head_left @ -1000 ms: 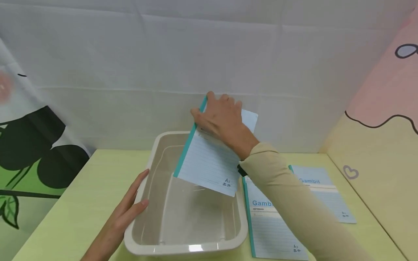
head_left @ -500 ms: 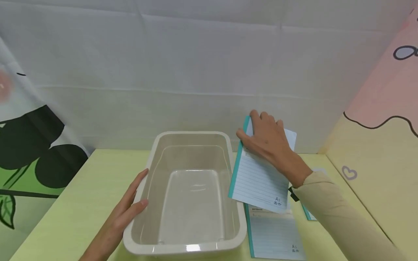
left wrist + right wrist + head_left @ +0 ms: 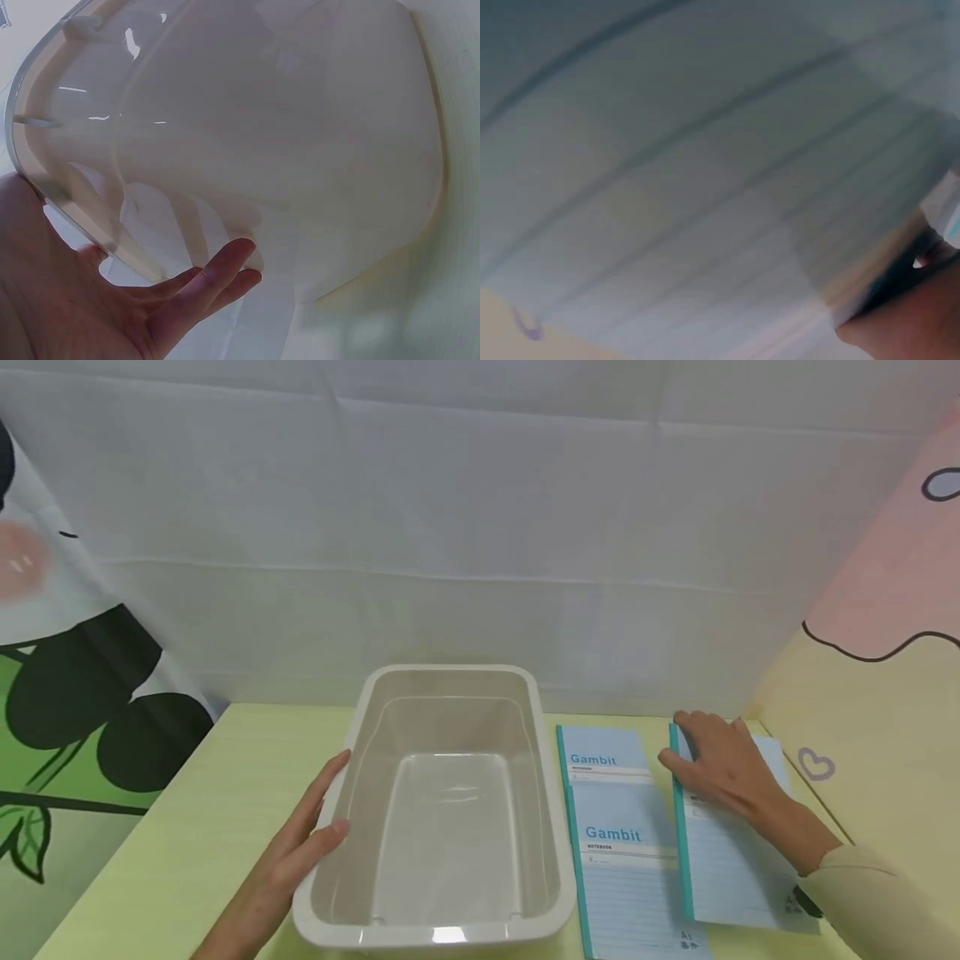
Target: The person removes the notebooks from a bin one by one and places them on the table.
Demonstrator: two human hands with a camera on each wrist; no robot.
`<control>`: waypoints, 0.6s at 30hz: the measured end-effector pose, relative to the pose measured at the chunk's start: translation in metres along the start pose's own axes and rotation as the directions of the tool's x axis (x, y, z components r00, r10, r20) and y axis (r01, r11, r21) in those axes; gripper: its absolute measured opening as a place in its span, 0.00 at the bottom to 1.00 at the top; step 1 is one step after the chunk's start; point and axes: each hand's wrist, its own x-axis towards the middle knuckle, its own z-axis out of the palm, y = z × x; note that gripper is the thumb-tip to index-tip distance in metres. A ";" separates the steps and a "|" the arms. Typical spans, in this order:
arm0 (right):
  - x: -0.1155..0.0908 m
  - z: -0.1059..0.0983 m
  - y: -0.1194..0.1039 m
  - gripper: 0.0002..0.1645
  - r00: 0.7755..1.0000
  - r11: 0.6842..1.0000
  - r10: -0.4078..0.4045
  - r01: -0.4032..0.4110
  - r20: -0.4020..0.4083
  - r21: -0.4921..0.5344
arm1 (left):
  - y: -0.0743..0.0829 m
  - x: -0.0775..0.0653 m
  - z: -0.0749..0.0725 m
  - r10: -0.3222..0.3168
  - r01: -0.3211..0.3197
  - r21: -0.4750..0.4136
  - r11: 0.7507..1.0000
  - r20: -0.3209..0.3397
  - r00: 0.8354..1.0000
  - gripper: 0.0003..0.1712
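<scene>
My right hand (image 3: 723, 768) grips a light-blue notebook (image 3: 750, 868) with a teal spine, at the right of the table. The thumb lies by the spine and the fingers reach over the top edge. In the right wrist view the notebook's lined cover (image 3: 705, 172) fills most of the picture, blurred. My left hand (image 3: 288, 852) holds the left rim of a beige plastic basin (image 3: 558, 860), its thumb tip over the rim. Seen from the left wrist, the fingers (image 3: 214, 281) lie against the basin's outer wall (image 3: 315, 150). Nothing lies inside the basin.
Right of the basin lie two more "Gambit" notebooks, the nearer one (image 3: 630, 893) overlapping the farther one (image 3: 603, 747). They rest on a pale yellow-green table (image 3: 217, 777). A white cloth (image 3: 480, 527) hangs behind, and a yellow-and-pink panel (image 3: 885, 735) stands at the right.
My right hand has carried the notebook from over the basin to the right and down, past the other two notebooks. My left hand has stayed at the basin's rim.
</scene>
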 end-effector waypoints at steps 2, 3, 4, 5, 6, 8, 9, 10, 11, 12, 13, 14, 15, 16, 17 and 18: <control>-0.014 0.010 0.016 0.32 0.999 1.000 0.004 -0.003 0.042 -0.018 | 0.001 0.000 0.001 0.001 -0.001 0.000 1.000 0.000 1.000 0.36; -0.021 0.014 0.022 0.33 0.998 1.000 0.005 -0.004 0.060 -0.023 | 0.001 0.000 0.001 0.002 -0.002 0.001 1.000 -0.001 1.000 0.36; -0.027 0.019 0.028 0.33 0.997 1.000 0.005 -0.003 0.077 -0.029 | 0.001 0.000 0.001 0.003 -0.003 0.003 1.000 -0.003 1.000 0.36; -0.032 0.023 0.033 0.34 0.996 1.000 0.007 -0.005 0.087 -0.029 | 0.002 0.000 0.001 0.010 -0.010 0.007 1.000 -0.002 1.000 0.36; -0.036 0.026 0.037 0.33 0.995 1.000 0.011 -0.008 0.096 -0.028 | 0.002 0.000 0.000 0.012 -0.012 0.006 1.000 -0.002 1.000 0.36; -0.045 0.033 0.043 0.32 0.994 0.999 0.018 -0.015 0.110 -0.031 | 0.001 0.000 0.000 0.015 -0.015 0.005 1.000 0.000 1.000 0.36; -0.049 0.036 0.046 0.32 0.993 0.999 0.022 -0.018 0.115 -0.032 | 0.001 0.000 0.000 0.014 -0.014 0.005 1.000 0.001 1.000 0.36; -0.053 0.039 0.049 0.32 0.992 0.999 0.024 -0.020 0.120 -0.035 | 0.001 0.000 0.000 0.013 -0.013 0.004 1.000 0.001 1.000 0.36; -0.057 0.042 0.052 0.31 0.992 0.999 0.026 -0.021 0.125 -0.037 | 0.001 0.000 0.000 0.013 -0.013 -0.002 1.000 0.004 1.000 0.36; -0.061 0.044 0.054 0.31 0.991 0.999 0.026 -0.021 0.131 -0.036 | 0.001 -0.001 0.000 0.010 -0.010 -0.007 1.000 0.004 1.000 0.36; -0.064 0.047 0.057 0.31 0.990 0.999 0.025 -0.021 0.136 -0.035 | 0.001 -0.001 0.001 0.012 -0.012 -0.008 1.000 0.006 1.000 0.36; -0.068 0.049 0.060 0.31 0.990 0.999 0.022 -0.017 0.140 -0.033 | 0.001 -0.001 0.001 0.013 -0.013 -0.009 1.000 0.006 1.000 0.36; -0.071 0.051 0.063 0.31 0.989 0.999 0.017 -0.012 0.144 -0.036 | 0.001 -0.001 0.001 0.014 -0.014 -0.009 1.000 0.007 1.000 0.36; -0.074 0.053 0.065 0.31 0.989 0.999 0.013 -0.008 0.148 -0.038 | 0.001 -0.001 0.001 0.018 -0.018 -0.008 1.000 0.008 1.000 0.36; -0.076 0.055 0.068 0.31 0.988 0.999 0.010 -0.004 0.152 -0.041 | 0.001 -0.001 0.001 0.022 -0.022 -0.005 1.000 0.010 1.000 0.36; -0.077 0.057 0.071 0.31 0.988 0.999 0.009 -0.003 0.155 -0.044 | 0.001 -0.001 0.000 0.027 -0.027 0.000 1.000 0.009 1.000 0.36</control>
